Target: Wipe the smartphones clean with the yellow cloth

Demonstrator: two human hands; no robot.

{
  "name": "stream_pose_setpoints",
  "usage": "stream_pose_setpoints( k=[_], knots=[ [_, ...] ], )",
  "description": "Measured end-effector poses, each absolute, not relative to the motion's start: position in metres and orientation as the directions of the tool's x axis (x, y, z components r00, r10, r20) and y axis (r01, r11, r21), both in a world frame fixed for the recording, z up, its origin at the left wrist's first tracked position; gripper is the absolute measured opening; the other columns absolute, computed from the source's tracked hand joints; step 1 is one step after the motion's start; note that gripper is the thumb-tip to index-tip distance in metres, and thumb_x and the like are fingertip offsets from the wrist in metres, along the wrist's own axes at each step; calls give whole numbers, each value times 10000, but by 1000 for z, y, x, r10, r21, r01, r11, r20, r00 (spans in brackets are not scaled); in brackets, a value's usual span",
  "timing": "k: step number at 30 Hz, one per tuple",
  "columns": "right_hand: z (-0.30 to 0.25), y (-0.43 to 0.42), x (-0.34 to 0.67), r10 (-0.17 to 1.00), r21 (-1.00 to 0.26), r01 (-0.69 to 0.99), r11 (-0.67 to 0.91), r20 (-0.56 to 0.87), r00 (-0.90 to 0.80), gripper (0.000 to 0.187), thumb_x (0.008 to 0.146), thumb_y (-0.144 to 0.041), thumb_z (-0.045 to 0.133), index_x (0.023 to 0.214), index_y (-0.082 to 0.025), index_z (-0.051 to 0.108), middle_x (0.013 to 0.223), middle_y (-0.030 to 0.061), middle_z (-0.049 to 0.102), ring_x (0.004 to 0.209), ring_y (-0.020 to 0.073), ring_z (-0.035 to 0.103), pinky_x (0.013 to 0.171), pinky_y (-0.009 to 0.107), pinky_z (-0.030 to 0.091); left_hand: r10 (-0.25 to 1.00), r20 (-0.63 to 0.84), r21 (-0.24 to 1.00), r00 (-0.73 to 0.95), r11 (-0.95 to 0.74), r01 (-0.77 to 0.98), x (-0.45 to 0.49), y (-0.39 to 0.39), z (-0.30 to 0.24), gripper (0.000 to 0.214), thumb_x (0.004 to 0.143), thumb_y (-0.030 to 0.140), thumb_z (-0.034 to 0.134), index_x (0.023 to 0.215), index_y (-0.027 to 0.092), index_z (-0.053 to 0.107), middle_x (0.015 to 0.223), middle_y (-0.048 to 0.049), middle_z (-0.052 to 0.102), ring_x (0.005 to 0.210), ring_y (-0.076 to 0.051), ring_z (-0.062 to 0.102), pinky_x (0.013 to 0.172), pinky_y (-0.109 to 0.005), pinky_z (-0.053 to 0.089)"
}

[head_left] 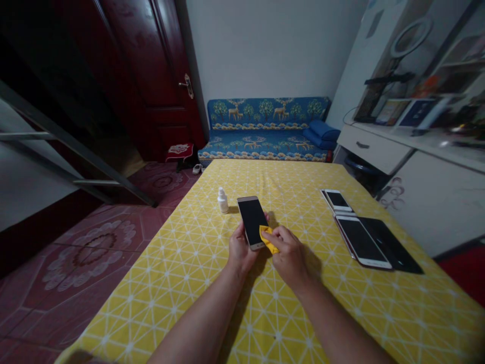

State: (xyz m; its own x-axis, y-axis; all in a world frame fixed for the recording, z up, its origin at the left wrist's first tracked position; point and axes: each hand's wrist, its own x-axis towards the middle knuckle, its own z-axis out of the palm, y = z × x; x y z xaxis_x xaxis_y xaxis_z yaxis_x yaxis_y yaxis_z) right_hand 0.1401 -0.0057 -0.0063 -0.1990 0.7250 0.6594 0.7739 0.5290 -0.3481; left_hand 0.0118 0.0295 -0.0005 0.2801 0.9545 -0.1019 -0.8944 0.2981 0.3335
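My left hand [240,248] is wrapped round a gold-framed smartphone [251,215], holding it above the table with its dark screen facing up. Between the fingers of my right hand [290,253] is a yellow cloth [268,237], pressed against the lower right part of the screen. A small white spray bottle [223,200] stands upright on the tablecloth, left of the phone. Part of my left hand is hidden behind the phone.
A yellow patterned cloth covers the table [182,298]. At its right lie a smaller white phone [337,199], a larger white tablet-like device [364,241] and a dark flat panel [396,247]. Beyond are a blue sofa [257,139] and a white cabinet [447,202].
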Motion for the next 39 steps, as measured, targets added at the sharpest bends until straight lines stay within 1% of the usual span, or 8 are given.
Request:
stream_pose_setpoints(
  k=[6, 14, 17, 23, 26, 30, 34, 39],
  knots=[
    [-2, -14, 117, 686, -318, 696, 644, 643, -341, 458, 815, 5, 471, 1137, -232, 694, 858, 54, 578, 806, 179, 560, 699, 294, 467, 923, -180, 309, 339, 381, -872, 14, 24, 0, 429, 914, 347, 458, 1137, 43, 662, 994, -156, 723, 942, -215, 691, 892, -294, 516],
    [-9, 3, 154, 754, -290, 881, 374, 648, -107, 636, 718, 78, 414, 1200, -253, 663, 830, 38, 594, 714, 149, 559, 623, 251, 442, 955, -70, 408, 289, 292, -865, 16, 24, 3, 406, 891, 342, 508, 1175, 89, 652, 1114, -142, 708, 1101, -247, 641, 1005, -371, 464],
    [-9, -1, 145, 730, -279, 846, 454, 662, -173, 630, 718, 73, 423, 1204, -250, 661, 839, 47, 598, 736, 167, 569, 634, 270, 455, 955, -100, 414, 279, 295, -861, 17, 23, 2, 387, 876, 342, 533, 1132, 88, 673, 1086, -139, 715, 1059, -241, 655, 979, -352, 479],
    [-7, -10, 119, 684, -280, 746, 605, 662, -307, 567, 762, 46, 444, 1200, -239, 665, 854, 51, 592, 769, 173, 553, 675, 290, 464, 916, -247, 372, 317, 392, -842, 16, 21, 0, 342, 890, 352, 508, 921, 75, 706, 871, -119, 722, 778, -174, 685, 754, -256, 534],
    [-4, -6, 126, 699, -254, 808, 532, 670, -250, 607, 745, 69, 452, 1196, -273, 670, 871, 45, 599, 767, 172, 538, 691, 298, 439, 919, -245, 417, 310, 388, -822, 19, 20, -3, 316, 874, 356, 547, 927, 87, 703, 889, -114, 721, 823, -190, 682, 781, -270, 528],
    [-1, 4, 148, 710, -241, 885, 398, 691, -131, 662, 701, 91, 445, 1217, -259, 667, 889, 57, 608, 762, 181, 528, 696, 313, 414, 923, -213, 502, 321, 385, -774, 23, 17, -5, 352, 877, 389, 559, 1064, 117, 683, 1032, -117, 714, 922, -227, 674, 852, -329, 512],
    [-7, 14, 170, 723, -361, 882, 302, 690, 35, 651, 696, 70, 452, 1194, -281, 683, 869, 46, 609, 780, 180, 553, 709, 310, 419, 927, -203, 567, 314, 373, -735, 23, 16, -6, 287, 877, 354, 573, 1029, 140, 690, 966, -88, 723, 848, -208, 675, 812, -325, 515],
    [-14, 21, 186, 713, -668, 639, 381, 652, 257, 574, 761, -9, 431, 1203, -287, 671, 934, 43, 628, 858, 183, 602, 732, 307, 479, 939, -118, 604, 323, 326, -728, 22, 17, -5, 295, 794, 315, 676, 1024, 132, 694, 912, -71, 725, 762, -189, 664, 742, -306, 512]
  ],
)
